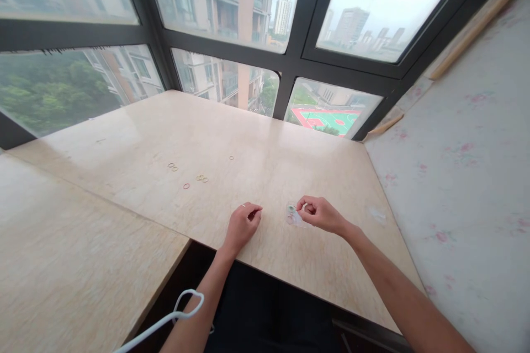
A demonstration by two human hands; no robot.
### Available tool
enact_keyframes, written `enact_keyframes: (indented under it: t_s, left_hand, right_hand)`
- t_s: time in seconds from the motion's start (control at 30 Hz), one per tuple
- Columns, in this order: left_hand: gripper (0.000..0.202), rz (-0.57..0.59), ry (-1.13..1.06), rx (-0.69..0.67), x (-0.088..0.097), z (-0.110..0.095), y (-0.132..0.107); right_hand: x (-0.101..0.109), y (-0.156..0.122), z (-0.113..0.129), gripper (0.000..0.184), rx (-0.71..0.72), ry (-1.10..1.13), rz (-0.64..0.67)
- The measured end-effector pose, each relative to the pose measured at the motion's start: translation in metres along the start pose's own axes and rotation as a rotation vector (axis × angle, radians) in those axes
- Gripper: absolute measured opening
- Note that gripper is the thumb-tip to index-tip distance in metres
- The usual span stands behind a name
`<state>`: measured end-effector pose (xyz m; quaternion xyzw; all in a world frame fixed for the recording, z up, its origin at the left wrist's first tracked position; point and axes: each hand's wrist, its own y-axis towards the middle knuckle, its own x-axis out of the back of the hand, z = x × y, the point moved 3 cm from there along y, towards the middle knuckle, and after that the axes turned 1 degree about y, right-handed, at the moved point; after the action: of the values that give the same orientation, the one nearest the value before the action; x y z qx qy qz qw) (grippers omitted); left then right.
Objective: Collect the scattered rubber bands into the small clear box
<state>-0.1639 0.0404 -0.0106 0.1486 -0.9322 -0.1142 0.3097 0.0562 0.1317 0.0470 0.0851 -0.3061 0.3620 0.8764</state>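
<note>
My left hand (243, 227) rests on the tabletop near its front edge, fingers curled towards the thumb. Anything between those fingertips is too small or hidden to make out. On one finger there is a thin pale ring or band (243, 206). My right hand (321, 214) pinches at a small clear plastic box (292, 219), its fingertips over the box's right side. Small green and reddish bits show inside the box; their kind is unclear. What the right fingertips hold, if anything, cannot be seen.
Several thin loops lie on the pale tabletop (136, 138) at left: yellowish loops (201, 178), a red loop (186, 186) and a lone loop (231, 158). A clear plastic piece (377, 215) lies by the right wall. A white cable (165, 319) crosses my left forearm. Windows edge the back.
</note>
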Motion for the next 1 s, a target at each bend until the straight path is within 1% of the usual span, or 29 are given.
enact_keyframes:
  t_s: [0.07, 0.13, 0.27, 0.4, 0.47, 0.57, 0.7, 0.77, 0.87, 1.0]
  left_hand:
    - [0.012, -0.001, 0.006, -0.004, 0.0, 0.0, 0.0]
    - [0.012, 0.0, 0.014, -0.006, 0.0, -0.001, -0.001]
    - [0.013, -0.002, 0.033, -0.017, 0.0, 0.0, -0.002]
    - [0.013, -0.007, 0.039, -0.015, 0.0, 0.0, -0.002]
    - [0.013, -0.009, 0.043, -0.011, 0.0, -0.001, -0.002]
    - [0.013, -0.006, 0.048, -0.008, 0.0, -0.001, -0.002]
    - [0.013, -0.013, 0.049, -0.009, 0.0, -0.001, -0.001]
    - [0.014, -0.015, 0.026, -0.001, 0.001, -0.001, 0.0]
    - [0.013, -0.047, -0.072, 0.05, 0.004, 0.001, 0.002]
    - [0.018, -0.138, -0.308, 0.22, 0.012, 0.009, 0.003]
  right_hand:
    - [-0.004, -0.003, 0.001, 0.01, 0.046, -0.102, 0.01]
    - [-0.007, -0.004, 0.002, 0.013, 0.074, -0.15, 0.017]
    - [-0.004, -0.006, 0.0, 0.017, 0.077, -0.145, -0.01]
    - [0.004, -0.015, -0.011, 0.019, 0.055, -0.126, -0.069]
    - [0.009, -0.022, -0.022, 0.022, 0.023, -0.1, -0.136]
    - [0.016, -0.035, -0.044, 0.026, -0.038, -0.021, -0.271]
    - [0.021, -0.049, -0.076, 0.032, -0.162, 0.169, -0.473]
    - [0.021, -0.053, -0.086, 0.035, -0.21, 0.27, -0.557]
    - [0.019, -0.055, -0.092, 0.037, -0.24, 0.316, -0.588]
    - [0.018, -0.056, -0.092, 0.038, -0.218, 0.301, -0.547]
